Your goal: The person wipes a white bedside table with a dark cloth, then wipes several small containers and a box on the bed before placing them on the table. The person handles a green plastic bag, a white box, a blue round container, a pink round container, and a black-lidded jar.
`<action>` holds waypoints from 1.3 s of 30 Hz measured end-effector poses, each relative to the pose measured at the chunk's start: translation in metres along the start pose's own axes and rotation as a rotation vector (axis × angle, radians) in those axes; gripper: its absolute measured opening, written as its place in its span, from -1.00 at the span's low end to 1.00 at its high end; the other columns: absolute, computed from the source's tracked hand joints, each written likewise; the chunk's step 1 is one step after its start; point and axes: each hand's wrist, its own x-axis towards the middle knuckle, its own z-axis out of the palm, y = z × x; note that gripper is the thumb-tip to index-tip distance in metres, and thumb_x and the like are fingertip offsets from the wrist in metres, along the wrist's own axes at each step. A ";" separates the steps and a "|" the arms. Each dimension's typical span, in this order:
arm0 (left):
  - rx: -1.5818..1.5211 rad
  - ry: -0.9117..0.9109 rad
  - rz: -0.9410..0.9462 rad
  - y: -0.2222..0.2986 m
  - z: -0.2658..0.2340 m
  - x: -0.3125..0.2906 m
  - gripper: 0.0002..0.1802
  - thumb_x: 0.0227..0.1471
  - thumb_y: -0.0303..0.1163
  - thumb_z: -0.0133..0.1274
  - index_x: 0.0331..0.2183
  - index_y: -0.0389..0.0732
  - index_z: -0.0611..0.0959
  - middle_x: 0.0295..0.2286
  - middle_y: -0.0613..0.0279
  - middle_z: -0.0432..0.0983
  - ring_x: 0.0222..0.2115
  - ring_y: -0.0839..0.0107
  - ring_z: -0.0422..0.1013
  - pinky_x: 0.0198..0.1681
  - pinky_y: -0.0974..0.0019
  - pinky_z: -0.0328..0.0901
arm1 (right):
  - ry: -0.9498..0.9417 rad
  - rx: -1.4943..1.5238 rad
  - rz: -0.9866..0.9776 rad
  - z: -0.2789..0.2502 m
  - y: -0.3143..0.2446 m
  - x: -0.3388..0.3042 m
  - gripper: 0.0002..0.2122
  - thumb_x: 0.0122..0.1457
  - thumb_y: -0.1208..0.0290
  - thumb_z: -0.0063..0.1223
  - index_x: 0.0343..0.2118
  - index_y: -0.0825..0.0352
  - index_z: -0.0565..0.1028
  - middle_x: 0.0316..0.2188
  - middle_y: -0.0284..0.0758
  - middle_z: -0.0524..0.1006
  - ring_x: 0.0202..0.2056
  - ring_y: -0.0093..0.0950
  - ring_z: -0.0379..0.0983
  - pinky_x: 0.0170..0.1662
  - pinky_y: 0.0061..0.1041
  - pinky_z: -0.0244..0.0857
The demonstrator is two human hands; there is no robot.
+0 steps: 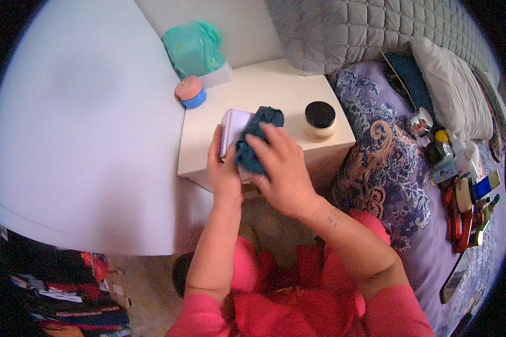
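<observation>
My left hand grips a pale lilac box by its side, over the front of the white bedside cabinet. A crumpled dark teal cloth lies against the box's top face. My right hand, slightly blurred, presses the cloth onto the box with fingers bent over it. Much of the box is hidden under the cloth and my hands. To the right of my hands, a jar with a black lid stands on the cabinet top.
The white cabinet top holds a pink-and-blue round container and a green plastic bag on a white box. On the right, a purple patterned bed carries several bottles and cosmetics. A large white surface rises at left.
</observation>
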 end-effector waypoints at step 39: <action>-0.578 -0.099 -0.304 0.008 -0.002 0.006 -0.29 0.03 0.16 -0.17 0.04 -0.17 0.38 -0.05 0.06 0.38 -0.06 0.13 0.33 0.06 0.08 0.20 | 0.104 0.075 -0.066 0.027 0.000 -0.012 -0.39 0.06 0.19 0.03 0.19 0.21 0.17 0.22 0.01 -0.03 0.24 0.05 -0.18 0.25 -0.07 -0.26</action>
